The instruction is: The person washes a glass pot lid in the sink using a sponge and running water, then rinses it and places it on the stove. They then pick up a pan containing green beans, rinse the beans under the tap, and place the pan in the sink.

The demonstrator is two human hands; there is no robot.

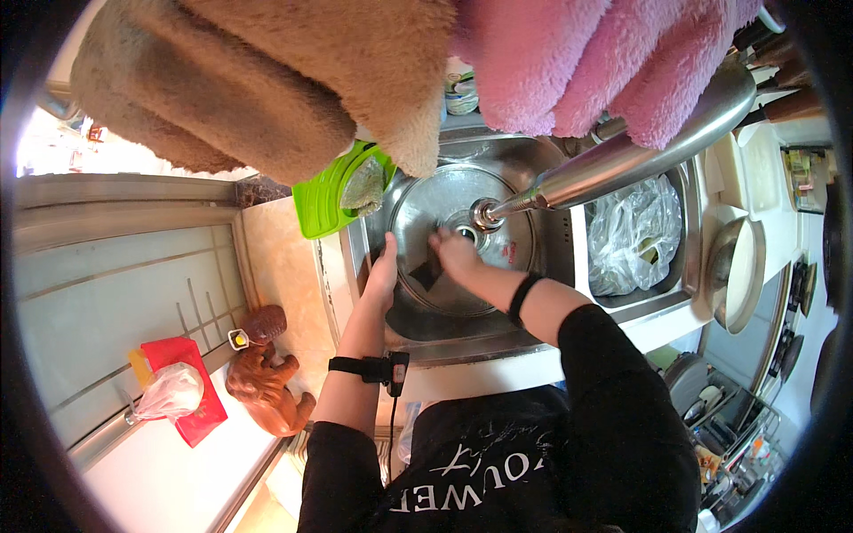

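Observation:
In the steel sink [546, 266], a round metal pot lid or pan [513, 283] lies under the tap [600, 166]. My right hand [456, 253] is over its middle, beside the tap's spout, with fingers bent and slightly blurred; whether they grip anything is unclear. Near these fingers shows a dark patch [423, 274], too unclear to name. My left hand [383, 266] is at the left edge of the round metal piece, thumb side up; its hold on the rim cannot be made out. A scouring pad [364, 188] rests in a green plastic holder [320, 203] behind my left hand.
Brown [266, 73] and pink [546, 60] plush towels hang in front. Right of the main basin, a smaller basin holds a clear plastic bag [633, 240]. A metal bowl [736, 276] stands beyond it. A brown carved figure [266, 390] is at left; a dish rack [740, 440] is lower right.

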